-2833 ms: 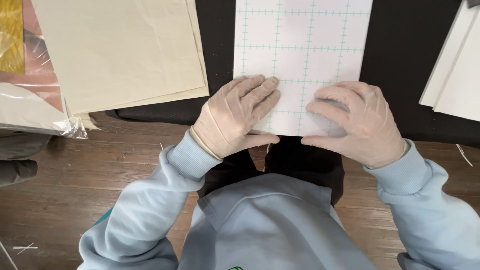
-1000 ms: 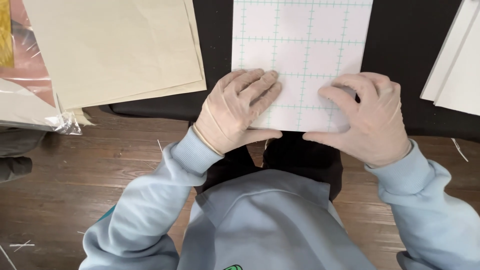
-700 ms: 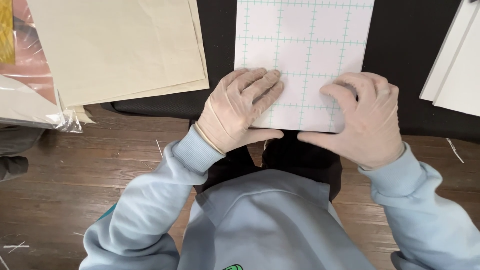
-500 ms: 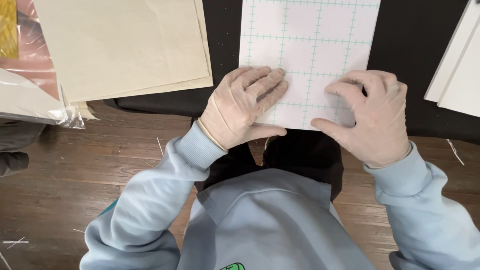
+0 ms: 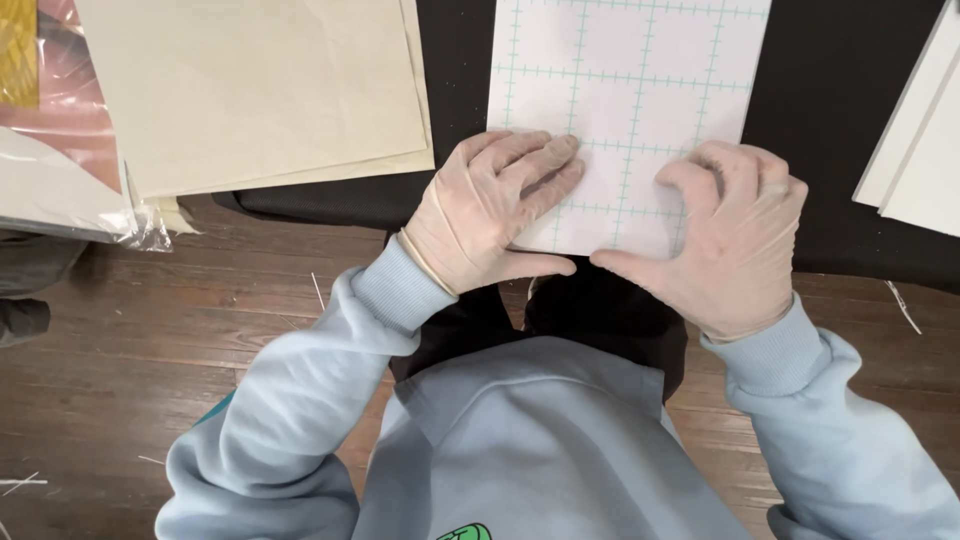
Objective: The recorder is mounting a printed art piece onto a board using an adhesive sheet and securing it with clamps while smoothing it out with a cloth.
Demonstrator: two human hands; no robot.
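A white sheet with a teal grid (image 5: 630,90) lies on a black table top (image 5: 840,120). My left hand (image 5: 490,215), in a pale glove, rests flat on the sheet's near left corner, its thumb along the near edge. My right hand (image 5: 725,240), also gloved, presses bent fingertips on the near right part of the sheet, thumb at the edge. Both hands pin the sheet; whether either grips it is unclear.
A stack of cream paper sheets (image 5: 260,90) lies to the left, overhanging the table edge. Clear plastic packaging (image 5: 60,190) sits at far left. White boards (image 5: 920,150) lie at right. Below is a brown wooden floor (image 5: 150,340).
The view has shifted slightly, so the sheet sits a little further right. My right fingers have curled more onto the sheet. My left hand stays flat in place.
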